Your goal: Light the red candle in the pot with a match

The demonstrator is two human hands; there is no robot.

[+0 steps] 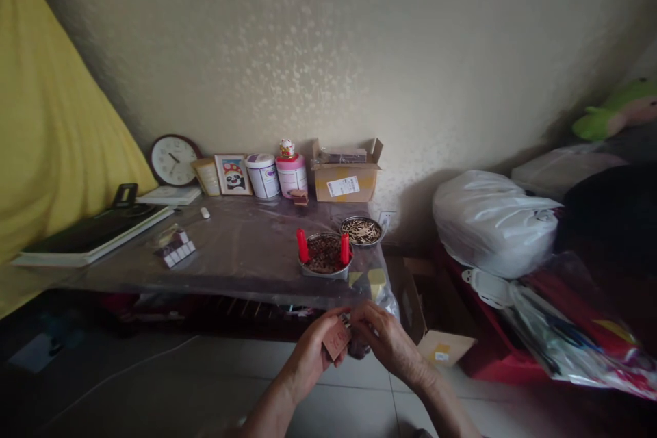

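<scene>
Below the table's front edge, my left hand [308, 352] is closed around a small brown matchbox [337, 339] with writing on its face. My right hand [384, 337] is at the matchbox's upper right end, with its fingers bent together; what they pinch is hidden. A dark lump [359, 349] shows under the right fingers, too dim to make out. On the table just beyond my hands stands a round metal tin [326, 275] full of small reddish-brown pieces, with two red upright tubes [302, 245] at its sides. Behind it, a round dish [361, 230] holds many matchsticks.
A plastic-wrapped stack of small boxes [177, 248] lies on the table [246, 239]. Along the wall stand a clock [175, 159], a framed picture [234, 175], two cans and an open carton [343, 181]. Bags [495, 222] and another carton [445, 345] are at right.
</scene>
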